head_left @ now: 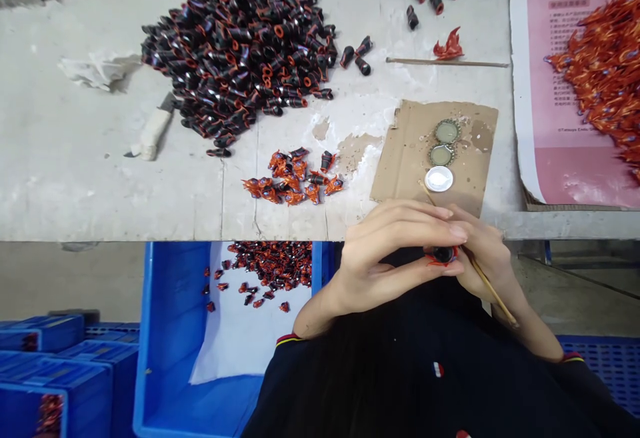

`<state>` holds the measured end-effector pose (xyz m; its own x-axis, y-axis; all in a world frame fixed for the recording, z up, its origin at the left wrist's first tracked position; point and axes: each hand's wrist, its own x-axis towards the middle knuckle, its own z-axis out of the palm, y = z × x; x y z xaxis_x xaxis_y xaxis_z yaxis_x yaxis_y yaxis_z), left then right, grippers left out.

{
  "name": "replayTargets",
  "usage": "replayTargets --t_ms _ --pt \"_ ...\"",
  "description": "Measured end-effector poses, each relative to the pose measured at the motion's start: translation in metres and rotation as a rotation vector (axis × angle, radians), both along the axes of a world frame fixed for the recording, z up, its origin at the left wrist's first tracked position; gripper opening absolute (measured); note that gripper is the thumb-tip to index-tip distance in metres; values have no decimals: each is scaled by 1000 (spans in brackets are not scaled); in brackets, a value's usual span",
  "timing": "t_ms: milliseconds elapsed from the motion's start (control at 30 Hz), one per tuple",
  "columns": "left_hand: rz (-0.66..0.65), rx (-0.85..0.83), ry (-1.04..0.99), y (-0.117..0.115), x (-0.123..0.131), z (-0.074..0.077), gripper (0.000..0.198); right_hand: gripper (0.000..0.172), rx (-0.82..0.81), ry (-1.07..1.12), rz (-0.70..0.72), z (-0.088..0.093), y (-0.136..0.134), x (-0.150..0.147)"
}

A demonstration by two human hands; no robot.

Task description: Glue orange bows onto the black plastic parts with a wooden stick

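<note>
My left hand [387, 245] is closed around a small black and red-orange moulded part [443, 254], pinched between thumb and fingers in front of my chest. My right hand [487, 248] grips a thin wooden stick [484, 279], which slants past the part; the right fingers are partly hidden behind the left hand. Just beyond the hands lies a piece of brown cardboard [403, 158]. On it stand two upturned bottle caps [442, 154] with pale contents and a white round cap [439, 179]. A small cluster of joined orange and black parts [293, 181] lies on the table to the left.
A large pile of black parts [250, 45] covers the table's back left, near a wrapped blade [154, 128] and crumpled tissue [100, 70]. Orange parts [600, 85] heap on a pink printed sheet [550, 125]. Another stick [480, 63] lies behind. A blue bin [173, 351] stands below the edge.
</note>
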<state>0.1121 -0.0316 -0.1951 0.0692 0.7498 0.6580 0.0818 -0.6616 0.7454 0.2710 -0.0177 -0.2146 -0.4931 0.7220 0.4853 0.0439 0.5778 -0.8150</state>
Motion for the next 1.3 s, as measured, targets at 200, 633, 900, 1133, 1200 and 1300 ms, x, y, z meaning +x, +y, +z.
replayTargets --t_ms 200,633,900,1133,1200,1300 --pt "83 21 69 -2 2 0 13 10 26 -7 -7 0 0 -1" --pt "131 -14 77 -1 6 -4 34 16 67 -22 -96 4 1 -6" --pt "116 10 41 3 11 -1 25 18 12 17 -185 6 -2 -10" --pt "119 -19 29 4 13 -2 21 12 7 20 -212 9 -2 -11" --pt "135 -8 34 5 13 -3 19 13 -7 16 -219 9 -3 -10" --pt "150 -22 42 6 12 -5 16 16 -17 15 -221 9 -4 -10"
